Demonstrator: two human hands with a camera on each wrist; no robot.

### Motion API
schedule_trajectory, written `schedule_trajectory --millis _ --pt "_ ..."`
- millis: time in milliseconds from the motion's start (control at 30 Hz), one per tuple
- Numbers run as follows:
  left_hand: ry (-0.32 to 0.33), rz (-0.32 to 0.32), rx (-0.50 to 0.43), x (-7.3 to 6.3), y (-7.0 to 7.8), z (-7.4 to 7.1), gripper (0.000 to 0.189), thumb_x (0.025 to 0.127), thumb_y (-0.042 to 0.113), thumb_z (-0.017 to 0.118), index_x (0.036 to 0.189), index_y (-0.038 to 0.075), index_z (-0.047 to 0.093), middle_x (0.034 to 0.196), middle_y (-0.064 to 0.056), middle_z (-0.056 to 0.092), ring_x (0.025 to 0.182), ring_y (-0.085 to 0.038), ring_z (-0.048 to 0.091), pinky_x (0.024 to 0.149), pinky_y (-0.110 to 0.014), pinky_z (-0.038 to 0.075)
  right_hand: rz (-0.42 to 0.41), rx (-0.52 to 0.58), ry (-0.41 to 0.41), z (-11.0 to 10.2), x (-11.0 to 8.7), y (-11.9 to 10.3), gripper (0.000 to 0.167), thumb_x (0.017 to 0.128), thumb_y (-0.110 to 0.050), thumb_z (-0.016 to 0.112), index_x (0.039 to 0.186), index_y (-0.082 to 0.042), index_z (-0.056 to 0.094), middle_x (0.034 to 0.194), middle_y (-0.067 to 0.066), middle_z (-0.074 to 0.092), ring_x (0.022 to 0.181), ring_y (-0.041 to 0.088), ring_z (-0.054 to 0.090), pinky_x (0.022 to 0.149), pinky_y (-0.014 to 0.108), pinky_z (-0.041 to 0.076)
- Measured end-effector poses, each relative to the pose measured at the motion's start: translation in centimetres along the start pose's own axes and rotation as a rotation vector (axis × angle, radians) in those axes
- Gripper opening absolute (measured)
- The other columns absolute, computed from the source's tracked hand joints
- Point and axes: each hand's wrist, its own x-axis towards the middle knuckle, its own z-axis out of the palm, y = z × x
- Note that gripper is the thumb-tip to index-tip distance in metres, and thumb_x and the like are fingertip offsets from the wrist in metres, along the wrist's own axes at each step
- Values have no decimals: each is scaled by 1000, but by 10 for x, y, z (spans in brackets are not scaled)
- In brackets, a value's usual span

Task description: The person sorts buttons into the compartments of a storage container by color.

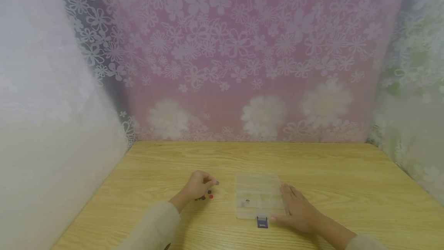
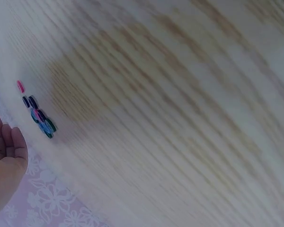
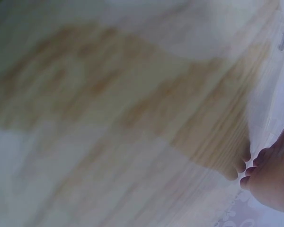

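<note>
My left hand [image 1: 197, 185] pinches a small dark disc [image 1: 217, 183] between thumb and fingertips, above the table to the left of the box. Under and beside that hand lies a small heap of coloured discs [image 2: 40, 116], pink, blue, green and dark; a red disc [image 1: 211, 196] lies at its edge. A clear plastic compartment box [image 1: 257, 182] stands right of the heap, with a dark disc [image 1: 247, 200] visible in a left compartment. My right hand [image 1: 300, 211] rests against the box's right side, fingers stretched along the wall and thumb at the front edge.
A blue clasp [image 1: 262, 223] sticks out from the box's front edge toward me. Everything lies on a wood-grain table [image 1: 166, 157]. A pink flowered curtain [image 1: 222, 68] hangs behind the far edge, with pale sheets [image 1: 52, 126] at the sides.
</note>
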Motion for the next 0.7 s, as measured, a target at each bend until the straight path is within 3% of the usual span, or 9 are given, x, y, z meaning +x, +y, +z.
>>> schedule_trajectory --millis 267,467,700 --pt "-22 90 2 0 8 6 20 90 10 58 84 -7 67 66 -13 60 45 -3 40 44 -13 33 -4 -18 10 1 -1 0 108 78 -66 57 142 12 17 146 34 21 134 50 20 104 64 23" --pt "-65 57 -32 -2 17 9 20 91 8 56 86 -8 67 58 -3 51 44 -4 38 42 -12 31 18 -26 1 1 -3 -4 109 77 -67 56 142 11 16 146 34 21 134 51 20 104 64 23" --pt "-82 39 -16 -1 22 18 19 91 13 58 86 -2 68 77 -14 66 59 -7 42 50 -16 36 12 -34 14 1 -4 -6 109 77 -67 56 142 12 18 146 34 23 133 50 22 104 63 24"
